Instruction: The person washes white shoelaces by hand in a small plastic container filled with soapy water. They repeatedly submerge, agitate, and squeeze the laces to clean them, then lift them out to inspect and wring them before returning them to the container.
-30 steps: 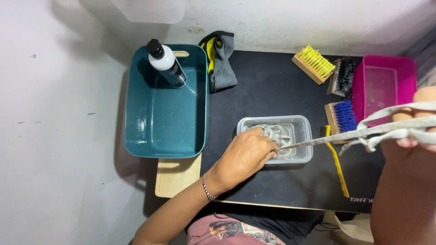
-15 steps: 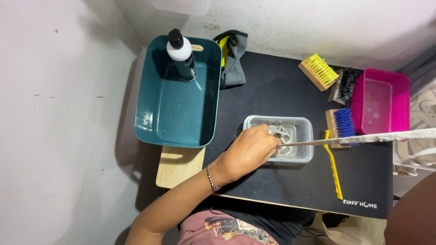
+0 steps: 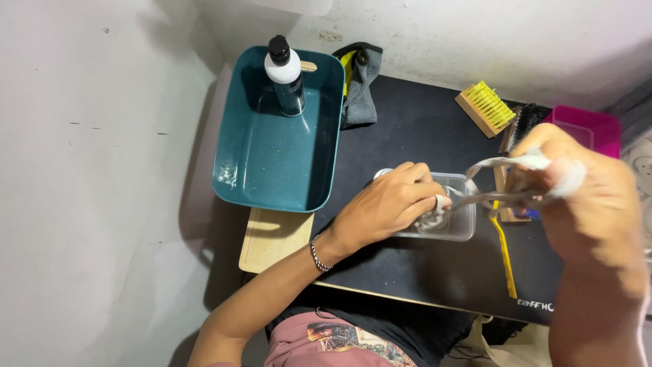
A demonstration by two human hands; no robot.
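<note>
My left hand [image 3: 387, 207] rests over a small clear plastic container [image 3: 460, 228] on the black table, fingers pinching a wet grey-white shoelace [image 3: 475, 197] at the container's rim. The lace stretches to the right into my right hand [image 3: 577, 197], which is raised close to the camera and blurred, with the lace wound around its fingers. Part of the container's inside is hidden by my left hand.
A teal basin [image 3: 272, 156] with a black-and-white bottle [image 3: 285, 78] stands at the back left, on a wooden board [image 3: 272, 238]. A grey cloth [image 3: 358, 88], a yellow-bristled brush [image 3: 483, 107], a black brush [image 3: 526, 119], a pink box [image 3: 591, 126] and a yellow-handled brush [image 3: 504, 255] lie on the black table [image 3: 421, 129].
My right hand has come in from the right toward the container, winding the shoelace around its fingers. My left hand stays at the container.
</note>
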